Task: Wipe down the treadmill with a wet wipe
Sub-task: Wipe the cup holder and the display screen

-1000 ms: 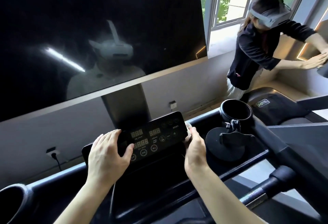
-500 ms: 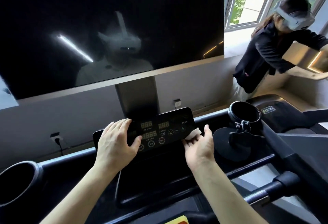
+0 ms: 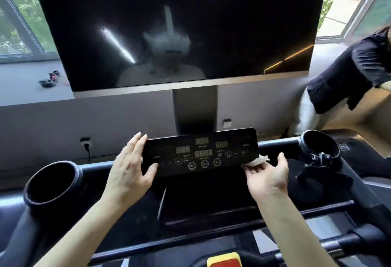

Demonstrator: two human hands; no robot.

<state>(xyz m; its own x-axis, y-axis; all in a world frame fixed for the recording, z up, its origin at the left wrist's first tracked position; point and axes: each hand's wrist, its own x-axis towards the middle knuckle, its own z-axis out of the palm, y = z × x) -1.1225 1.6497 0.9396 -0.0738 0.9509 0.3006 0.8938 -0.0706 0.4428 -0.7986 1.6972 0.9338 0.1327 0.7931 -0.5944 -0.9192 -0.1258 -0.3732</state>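
The left hand (image 3: pixel 129 169) grasps the left end of the glossy black treadmill control panel (image 3: pixel 203 152), with the fingers along its edge and the thumb on the face. The right hand (image 3: pixel 267 174) is released, not clenched. Its nearly straight fingers press a crumpled white wet wipe (image 3: pixel 258 159) against the panel's lower right corner. A round black cup holder (image 3: pixel 50 182) sits on either side, and a large dark screen (image 3: pixel 179 23) stands behind.

This is a gym or fitness room. A treadmill console (image 3: pixel 203 152) with lit digits, a cup holder (image 3: pixel 50 182) at each end, faces a big dark screen (image 3: pixel 179 23) between windows (image 3: pixel 19 23).
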